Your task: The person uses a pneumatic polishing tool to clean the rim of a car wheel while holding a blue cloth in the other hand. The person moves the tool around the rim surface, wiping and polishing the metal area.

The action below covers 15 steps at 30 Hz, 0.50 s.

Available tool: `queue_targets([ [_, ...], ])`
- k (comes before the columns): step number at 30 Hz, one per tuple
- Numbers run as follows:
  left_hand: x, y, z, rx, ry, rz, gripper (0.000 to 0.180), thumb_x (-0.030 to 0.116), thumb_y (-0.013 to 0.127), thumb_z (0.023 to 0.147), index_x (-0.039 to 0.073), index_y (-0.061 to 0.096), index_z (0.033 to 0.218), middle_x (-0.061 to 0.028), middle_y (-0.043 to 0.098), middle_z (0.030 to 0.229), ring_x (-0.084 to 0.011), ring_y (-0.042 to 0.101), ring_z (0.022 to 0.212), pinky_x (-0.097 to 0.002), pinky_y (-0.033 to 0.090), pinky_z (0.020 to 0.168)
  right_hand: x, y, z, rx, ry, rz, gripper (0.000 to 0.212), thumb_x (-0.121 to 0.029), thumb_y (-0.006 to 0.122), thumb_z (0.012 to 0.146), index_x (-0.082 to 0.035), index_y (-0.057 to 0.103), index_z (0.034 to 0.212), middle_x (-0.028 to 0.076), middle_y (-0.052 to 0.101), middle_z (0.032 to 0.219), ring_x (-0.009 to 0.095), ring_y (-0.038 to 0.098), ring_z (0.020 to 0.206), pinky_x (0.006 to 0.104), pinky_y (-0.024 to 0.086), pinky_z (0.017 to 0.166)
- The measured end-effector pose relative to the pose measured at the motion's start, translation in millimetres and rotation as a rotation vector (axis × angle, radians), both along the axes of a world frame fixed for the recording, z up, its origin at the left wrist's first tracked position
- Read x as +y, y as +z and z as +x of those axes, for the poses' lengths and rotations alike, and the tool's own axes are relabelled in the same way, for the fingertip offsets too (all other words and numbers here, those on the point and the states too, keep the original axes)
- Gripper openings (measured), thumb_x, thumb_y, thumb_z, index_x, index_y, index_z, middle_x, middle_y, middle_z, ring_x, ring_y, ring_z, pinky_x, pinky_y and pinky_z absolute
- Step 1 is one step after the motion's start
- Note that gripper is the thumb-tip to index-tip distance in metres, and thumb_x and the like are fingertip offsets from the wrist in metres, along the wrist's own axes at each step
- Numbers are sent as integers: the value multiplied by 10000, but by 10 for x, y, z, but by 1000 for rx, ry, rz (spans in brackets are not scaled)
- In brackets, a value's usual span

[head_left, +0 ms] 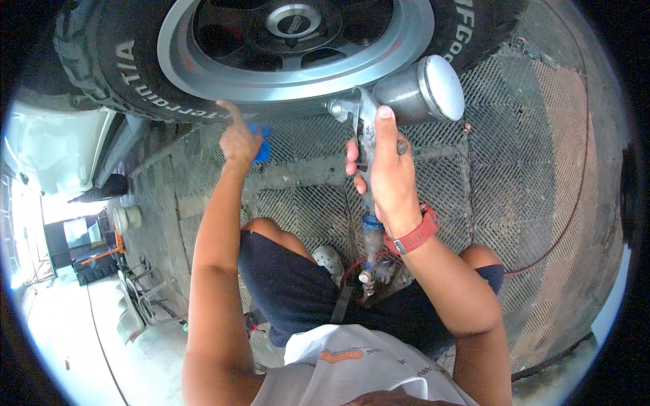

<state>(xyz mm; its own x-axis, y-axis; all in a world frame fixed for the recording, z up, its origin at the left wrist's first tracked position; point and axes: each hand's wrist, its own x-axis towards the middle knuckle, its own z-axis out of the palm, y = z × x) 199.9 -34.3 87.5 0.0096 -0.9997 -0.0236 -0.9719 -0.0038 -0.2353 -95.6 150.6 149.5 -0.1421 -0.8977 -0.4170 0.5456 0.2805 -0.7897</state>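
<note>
My right hand is wrapped round the grip of a spray gun with a large silver cup. Its nozzle points left, just below the wheel's rim. Under the grip sits a blue-collared metal fitting. My left hand reaches up to the wheel, its index finger stretched out at the lower edge of the silver rim. The other fingers are curled on a small blue piece, perhaps a cloth or pad; its kind is unclear. Whether the fingertip touches the rim or the black tyre cannot be told.
My bent knees are below, over a ridged mat floor. A thin red hose curves along the right. At the left are a pale car body panel, a white bucket, chairs and an orange-handled tool.
</note>
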Motion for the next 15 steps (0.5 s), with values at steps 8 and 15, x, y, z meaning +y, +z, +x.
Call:
queue_targets([
  [8,-17,-655,-275,83,-144,351,1354,380,809,914,-67,-246,1636,-367,754,1104,-489,772,999,-541,614,925,4,67,51,-17,-16,-24,619,-613,373,1156,-62,650,1210,22,622,779,97,593,628,236,427,436],
  [15,134,-189,-453,251,45,-48,1324,361,788,922,-57,-240,1646,-375,750,1031,-506,766,959,-578,608,883,-4,49,40,-31,-17,-31,615,-613,392,1152,-59,659,1167,19,631,780,96,605,632,235,426,434],
])
